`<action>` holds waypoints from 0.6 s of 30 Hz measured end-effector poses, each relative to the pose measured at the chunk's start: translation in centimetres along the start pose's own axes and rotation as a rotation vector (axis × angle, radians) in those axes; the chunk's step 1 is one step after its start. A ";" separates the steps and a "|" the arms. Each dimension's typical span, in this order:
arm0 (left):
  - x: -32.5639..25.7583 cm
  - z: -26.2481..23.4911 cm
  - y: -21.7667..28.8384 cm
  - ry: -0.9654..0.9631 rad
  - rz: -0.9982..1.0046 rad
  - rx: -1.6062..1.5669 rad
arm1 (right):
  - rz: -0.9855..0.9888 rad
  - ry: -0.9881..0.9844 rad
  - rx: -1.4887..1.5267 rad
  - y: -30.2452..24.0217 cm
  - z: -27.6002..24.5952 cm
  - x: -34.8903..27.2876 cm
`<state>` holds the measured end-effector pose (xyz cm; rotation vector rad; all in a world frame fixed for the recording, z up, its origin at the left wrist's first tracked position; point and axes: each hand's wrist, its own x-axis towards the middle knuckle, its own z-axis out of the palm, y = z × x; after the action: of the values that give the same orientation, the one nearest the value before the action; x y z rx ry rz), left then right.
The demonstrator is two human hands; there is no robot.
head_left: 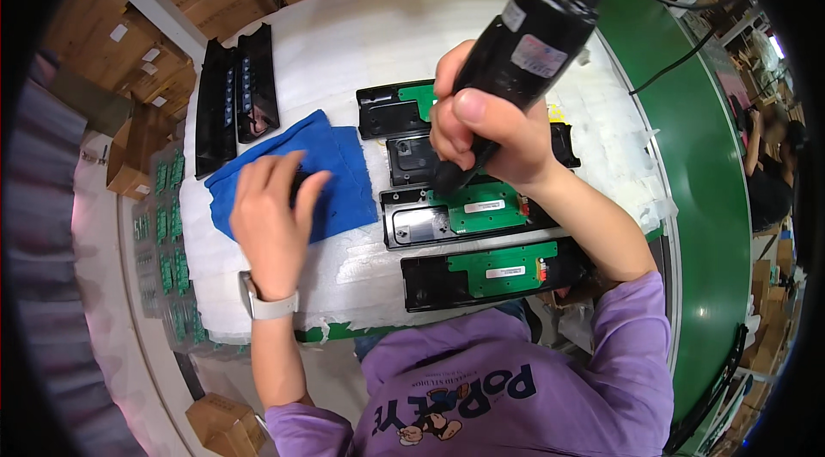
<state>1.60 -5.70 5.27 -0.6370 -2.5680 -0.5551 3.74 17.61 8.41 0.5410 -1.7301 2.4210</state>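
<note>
Surface point(344, 18) under both hands: covered with white sheet material, soft-looking and wrinkled, edges torn and ragged near the right forearm; beyond that forearm, a long smooth green strip point(718, 225); directly beneath the left hand point(273, 203), a blue cloth point(348, 160), matte, creased, edges uneven.

Ahead and to the left of the left hand, two long black panels point(215, 117), slightly curved, side by side, rows of small bluish pieces along the inner edges; between the hands and below the right hand point(503, 134), four black housings point(423, 287), shallow elongated troughs with raised rims, roughly in a column; plastic by their sheen.

Right hand: clenched around a black power screwdriver point(533, 40), thick cylindrical body, smooth casing, coiled cable at the top; tool tilted, its tip down-left of the fist, over the upper edge of the second-nearest housing; contact cannot be told.

Green circuit boards point(468, 275), flat with stepped outlines, lie in housings below the right hand; each of the nearest two bears a white label.

Left hand: fingers curved, thumb apart; whether anything is pinched cannot be told; pale-banded watch point(273, 307) on its wrist.
</note>
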 end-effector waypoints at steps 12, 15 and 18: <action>-2.1 0.4 -3.9 -0.105 -0.162 0.232 | 0.041 -0.057 0.025 0.7 1.0 0.6; -2.0 0.4 -3.9 -0.040 -0.171 0.153 | 0.111 -0.088 0.021 0.7 1.5 0.3; -1.7 0.5 -4.0 0.013 -0.129 0.107 | -0.071 -0.193 -0.130 1.2 1.6 0.7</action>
<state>0.77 -9.30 2.98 -0.4322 -2.6195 -0.4576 3.09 15.66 8.06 0.8278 -1.8904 2.2537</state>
